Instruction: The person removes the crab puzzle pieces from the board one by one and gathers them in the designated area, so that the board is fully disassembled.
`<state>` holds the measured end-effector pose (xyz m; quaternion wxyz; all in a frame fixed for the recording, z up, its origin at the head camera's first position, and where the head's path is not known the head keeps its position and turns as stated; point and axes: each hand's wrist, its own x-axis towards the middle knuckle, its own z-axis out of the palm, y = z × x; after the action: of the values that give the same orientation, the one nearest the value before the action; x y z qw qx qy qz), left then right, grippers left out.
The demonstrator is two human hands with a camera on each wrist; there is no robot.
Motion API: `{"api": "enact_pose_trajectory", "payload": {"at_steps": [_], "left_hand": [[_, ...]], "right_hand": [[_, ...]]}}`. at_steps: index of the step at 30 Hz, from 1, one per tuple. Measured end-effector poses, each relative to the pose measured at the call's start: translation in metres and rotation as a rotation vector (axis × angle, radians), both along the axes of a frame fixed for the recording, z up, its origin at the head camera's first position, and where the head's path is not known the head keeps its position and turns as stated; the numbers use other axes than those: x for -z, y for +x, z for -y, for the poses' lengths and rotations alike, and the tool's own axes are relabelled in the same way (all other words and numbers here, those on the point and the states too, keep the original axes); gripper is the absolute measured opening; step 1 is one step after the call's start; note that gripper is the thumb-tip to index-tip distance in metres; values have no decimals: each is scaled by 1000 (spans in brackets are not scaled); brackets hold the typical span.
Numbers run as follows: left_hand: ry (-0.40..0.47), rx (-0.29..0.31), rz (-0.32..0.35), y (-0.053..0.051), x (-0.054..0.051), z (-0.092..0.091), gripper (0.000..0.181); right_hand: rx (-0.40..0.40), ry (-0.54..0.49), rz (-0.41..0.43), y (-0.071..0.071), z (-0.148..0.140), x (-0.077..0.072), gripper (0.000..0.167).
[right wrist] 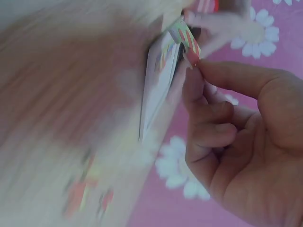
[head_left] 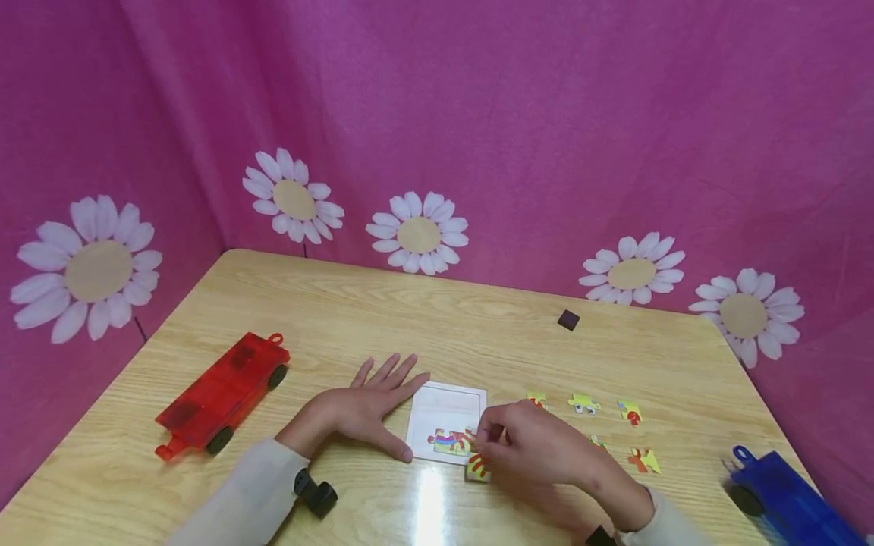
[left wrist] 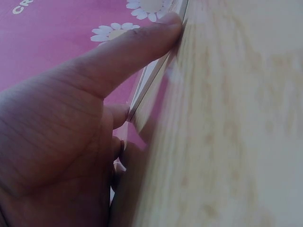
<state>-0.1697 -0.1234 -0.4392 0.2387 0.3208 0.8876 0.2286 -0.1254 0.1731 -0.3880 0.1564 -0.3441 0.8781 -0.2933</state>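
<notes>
A square white puzzle board [head_left: 444, 402] lies on the table with a joined patch of colourful jigsaw pieces [head_left: 447, 441] near its front edge. My left hand [head_left: 365, 409] lies beside it with fingers spread, thumb and fingertips touching its left edge. In the left wrist view the thumb [left wrist: 137, 52] rests along the tray's side. Over the board's front right corner, my right hand [head_left: 536, 444] pinches a yellow jigsaw piece with red stripes [head_left: 479, 468] between thumb and index finger. The right wrist view shows that piece [right wrist: 189, 40] tilted; its contact with the board is unclear.
Several loose jigsaw pieces [head_left: 583, 403] lie right of the board, some partly behind my right hand. A red toy car base [head_left: 221, 394] stands at left, a blue one [head_left: 792, 493] at front right. A small dark square [head_left: 568, 320] lies toward the back.
</notes>
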Motion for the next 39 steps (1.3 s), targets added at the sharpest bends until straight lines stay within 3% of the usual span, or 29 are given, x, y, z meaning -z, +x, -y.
{"api": "enact_pose_trajectory", "payload": {"at_steps": [8,15,20,26,33,39], "left_hand": [[-4,-2,5,0,0,0,118],[-10,-11,9,0,1,1,118],[-8,-10,3,0,1,1,118],[-4,-4,1,-1,1,0,118],[-2,3,1,-1,1,-1,118],[11,0,9,-1,0,-1,119]], "right_hand": [[32,73,29,0,-58,-2,23],[6,70,165,3,-86,1,26],[-16,33,231,5,-91,6,23],[-20,48,193,5,-94,9,15],[34,84,221,7,-93,6,17],[36,116,128,5,-74,0,11]]}}
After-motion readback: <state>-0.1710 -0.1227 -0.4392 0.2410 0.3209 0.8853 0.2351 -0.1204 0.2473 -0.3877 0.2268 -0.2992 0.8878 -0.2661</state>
